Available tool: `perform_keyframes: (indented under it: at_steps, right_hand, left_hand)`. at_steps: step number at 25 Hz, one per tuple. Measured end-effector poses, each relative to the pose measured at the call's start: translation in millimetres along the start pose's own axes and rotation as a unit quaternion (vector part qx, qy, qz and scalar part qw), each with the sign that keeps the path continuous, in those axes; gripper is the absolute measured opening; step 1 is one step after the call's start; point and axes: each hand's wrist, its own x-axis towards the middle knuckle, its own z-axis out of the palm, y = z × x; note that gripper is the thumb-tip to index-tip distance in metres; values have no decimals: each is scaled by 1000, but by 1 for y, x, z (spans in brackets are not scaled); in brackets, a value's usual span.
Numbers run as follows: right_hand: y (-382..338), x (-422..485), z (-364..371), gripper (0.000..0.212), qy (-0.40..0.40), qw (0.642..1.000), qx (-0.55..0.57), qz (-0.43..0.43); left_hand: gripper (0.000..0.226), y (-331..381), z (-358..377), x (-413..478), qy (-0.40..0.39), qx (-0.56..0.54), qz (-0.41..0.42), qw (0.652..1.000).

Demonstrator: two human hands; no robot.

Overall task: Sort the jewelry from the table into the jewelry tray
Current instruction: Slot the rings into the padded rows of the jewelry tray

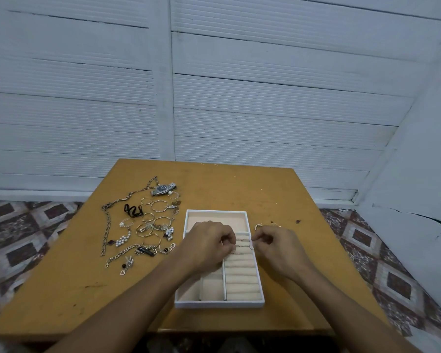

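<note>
Most of the jewelry (143,225) lies unsorted on the desk (239,189), left of the jewelry tray (219,304). The left hand (209,243) curls over the ring rolls (242,273); I cannot tell whether its fingers hold anything. The right hand (278,248) pinches a small thin piece (251,247) at the tray's right rim, likely to be seated in a roll slot next. Open desk lies to the right.

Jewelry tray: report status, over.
Left hand and right hand over jewelry tray ring rolls. Right pinches small ring; left's grip unclear. Jewelry pile unsorted on table. Nothing blocking.
</note>
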Motion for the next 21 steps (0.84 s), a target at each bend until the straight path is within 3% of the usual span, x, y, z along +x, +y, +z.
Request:
perform_keyframes:
  at_steps: [7,14,21]
  right_hand:
    - [-4,-2,13,15,-3,998,-39,-43]
    - [4,-7,14,8,13,955,-197,-220]
    - [6,-9,14,14,20,951,-214,-221]
  left_hand:
    - [11,-2,4,-17,2,21,29,999]
    - [17,-1,2,-21,0,33,34,999]
    - [17,-5,0,-24,4,24,25,999]
